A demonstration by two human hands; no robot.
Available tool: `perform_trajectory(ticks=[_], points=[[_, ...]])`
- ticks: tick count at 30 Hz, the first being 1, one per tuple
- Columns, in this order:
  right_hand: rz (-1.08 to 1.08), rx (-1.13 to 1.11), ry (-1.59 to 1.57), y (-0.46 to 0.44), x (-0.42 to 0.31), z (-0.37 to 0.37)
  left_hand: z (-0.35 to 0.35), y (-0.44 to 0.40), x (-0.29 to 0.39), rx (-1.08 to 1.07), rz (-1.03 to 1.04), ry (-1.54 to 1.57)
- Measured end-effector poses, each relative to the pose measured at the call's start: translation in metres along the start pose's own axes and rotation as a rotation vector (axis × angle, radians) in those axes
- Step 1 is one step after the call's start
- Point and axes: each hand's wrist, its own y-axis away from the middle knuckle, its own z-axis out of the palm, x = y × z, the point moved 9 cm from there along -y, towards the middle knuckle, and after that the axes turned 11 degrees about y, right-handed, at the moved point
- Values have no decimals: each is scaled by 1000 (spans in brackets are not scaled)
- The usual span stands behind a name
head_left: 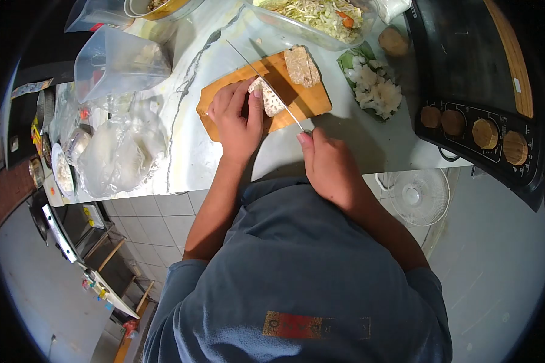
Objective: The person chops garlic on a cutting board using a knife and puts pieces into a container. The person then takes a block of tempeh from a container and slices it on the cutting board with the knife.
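Observation:
A wooden cutting board (317,104) lies at an angle on the counter. My left hand (237,121) presses its bent fingers on a pale, brown-speckled block of tempeh (274,106) on the board. In my right hand (332,162) is the handle of a knife (259,74). Its long thin blade points away to the upper left and crosses over the tempeh, close to my left fingertips. Whether the edge has entered the block, I cannot tell. Another piece of tempeh (301,65) sits at the board's far right corner.
Right of the board are white chunks on a green leaf (372,88), a round brown item (393,41) and a black cooker with knobs (453,122). A container of shredded vegetables (330,41) stands behind. Clear plastic bags (118,154) and a translucent pitcher (100,69) are left.

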Motion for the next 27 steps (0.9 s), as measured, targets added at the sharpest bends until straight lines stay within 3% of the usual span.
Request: perform_trajectory(ticks=[27], points=[[34,-51,-55,1,3,4,-2,1,1,35,26,28]])
